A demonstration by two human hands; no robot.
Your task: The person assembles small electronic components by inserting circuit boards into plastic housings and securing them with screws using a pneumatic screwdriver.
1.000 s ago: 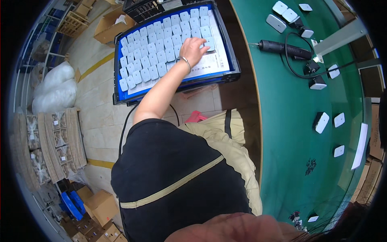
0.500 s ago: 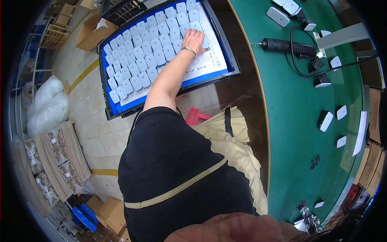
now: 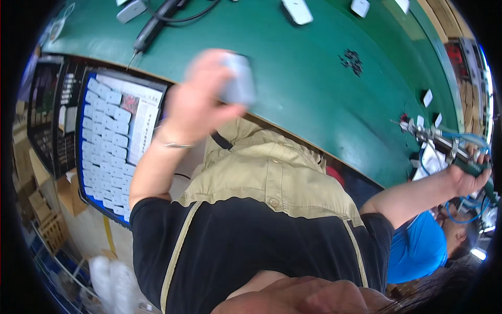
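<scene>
My left hand (image 3: 201,99), blurred by motion, grips a pale grey rounded rectangular casing (image 3: 239,79) above the near edge of the green workbench (image 3: 293,68). A dark rim shows along the casing's top. My right arm reaches to the far right, where my right hand (image 3: 469,177) is wrapped round a dark green handle (image 3: 473,166). It stands beside a metal fixture with blue tubes (image 3: 444,144). At left, a blue-lined tray (image 3: 81,157) holds rows of pale casings (image 3: 107,152) over a printed sheet.
A black corded electric screwdriver (image 3: 157,23) lies on the bench at upper left. Several white-topped pieces (image 3: 298,11) and a small pile of black parts (image 3: 351,62) lie farther along it. A person in a blue shirt (image 3: 418,251) is at lower right.
My left hand has left the tray and come over the bench with a casing. The view has swung right, bringing my right hand on the green handle into sight.
</scene>
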